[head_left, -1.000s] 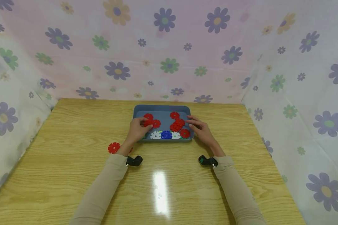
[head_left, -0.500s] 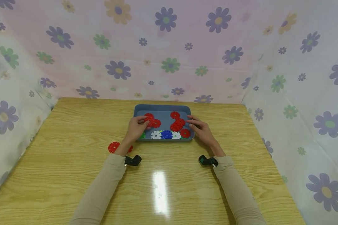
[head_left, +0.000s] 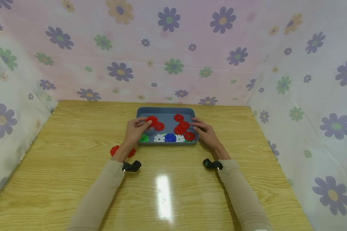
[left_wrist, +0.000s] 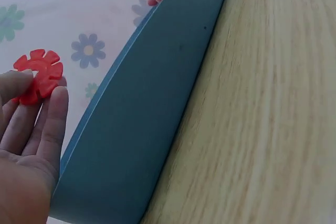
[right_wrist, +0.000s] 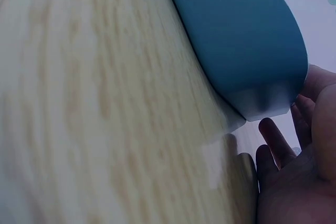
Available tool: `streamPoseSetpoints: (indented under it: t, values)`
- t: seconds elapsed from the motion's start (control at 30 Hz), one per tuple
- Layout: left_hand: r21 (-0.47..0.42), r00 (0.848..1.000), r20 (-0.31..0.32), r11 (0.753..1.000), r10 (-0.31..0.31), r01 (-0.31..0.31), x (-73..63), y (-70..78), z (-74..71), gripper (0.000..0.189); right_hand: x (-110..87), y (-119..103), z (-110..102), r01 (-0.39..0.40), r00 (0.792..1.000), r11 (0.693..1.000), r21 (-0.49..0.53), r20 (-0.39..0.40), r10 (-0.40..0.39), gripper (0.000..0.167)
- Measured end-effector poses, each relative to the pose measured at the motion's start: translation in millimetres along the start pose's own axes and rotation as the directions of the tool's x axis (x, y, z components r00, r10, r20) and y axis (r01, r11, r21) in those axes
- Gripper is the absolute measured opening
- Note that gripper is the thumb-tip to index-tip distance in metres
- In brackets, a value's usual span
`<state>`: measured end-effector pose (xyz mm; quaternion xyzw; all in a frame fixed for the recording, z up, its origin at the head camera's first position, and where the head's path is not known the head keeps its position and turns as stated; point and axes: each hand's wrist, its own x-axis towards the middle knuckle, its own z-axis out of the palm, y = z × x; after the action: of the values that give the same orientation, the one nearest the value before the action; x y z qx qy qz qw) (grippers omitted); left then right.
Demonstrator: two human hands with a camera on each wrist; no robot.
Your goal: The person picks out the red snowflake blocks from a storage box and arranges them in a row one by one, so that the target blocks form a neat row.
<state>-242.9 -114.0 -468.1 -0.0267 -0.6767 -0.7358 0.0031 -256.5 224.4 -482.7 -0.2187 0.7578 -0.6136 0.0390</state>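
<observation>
My left hand (head_left: 134, 131) is over the left end of a blue-grey tray (head_left: 166, 110), pinching a red notched plastic disc (head_left: 152, 120) between thumb and fingers. In the left wrist view, that hand lifts the disc above the rim, thumb on its face. Another red disc (head_left: 159, 126) is just beside it, inside the tray. My right hand (head_left: 207, 133) rests at the tray's right end with fingers loosely bent. In the right wrist view, its fingers are beside the tray's outer wall; whether they press it is unclear.
Inside the tray, a cluster of red discs (head_left: 180, 129) lies right of centre. A green disc (head_left: 144, 138), white disc (head_left: 159, 138) and blue disc (head_left: 170, 138) line the front wall. Red discs (head_left: 114, 150) lie on the wooden table (head_left: 84, 134), partly behind my left wrist. Flowered cloth surrounds the table.
My left hand has drawn back to the left with the red disc raised in its pinch, uncovering the green disc. The right hand and tray have stayed in place.
</observation>
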Motion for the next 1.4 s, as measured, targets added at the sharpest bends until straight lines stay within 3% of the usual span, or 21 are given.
streamPoseSetpoints:
  t: [0.23,0.4,0.57,0.7,0.83,1.13,1.4]
  values:
    - [-0.015,0.999,-0.001,0.999,0.049,-0.049,-19.0,3.2,-3.8,0.031,-0.2,0,2,0.016,1.0,1.0,0.002,0.0,-0.016,0.031]
    - [0.022,0.999,0.04,0.999,0.031,-0.032,-36.8,10.0,-7.6,0.034,1.0,8,0,0.008,1.0,1.0,0.005,-0.002,-0.008,0.031]
    - [0.129,0.992,0.112,0.991,-0.056,0.041,-55.3,13.4,-14.3,0.034,4.3,28,-3,-0.003,1.0,1.0,0.017,-0.014,0.003,0.031]
    - [0.206,0.975,0.144,0.969,-0.166,0.135,-69.4,10.3,-19.4,0.037,4.4,32,-4,-0.001,1.0,1.0,-0.003,-0.023,0.001,0.032]
    - [0.263,0.959,0.159,0.947,-0.233,0.186,-80.3,3.8,-23.4,0.041,4.1,32,-4,0.008,1.0,1.0,-0.002,-0.025,-0.008,0.032]
    - [0.265,0.94,0.154,0.929,-0.305,0.257,-95.0,-7.5,-27.4,0.036,4.2,36,-5,0.075,0.997,0.997,-0.008,-0.032,-0.076,0.034]
    - [0.271,0.916,0.143,0.905,-0.375,0.328,-104.7,-6.0,-24.6,0.03,4.6,32,-4,0.021,0.999,1.0,0.002,-0.029,-0.021,0.033]
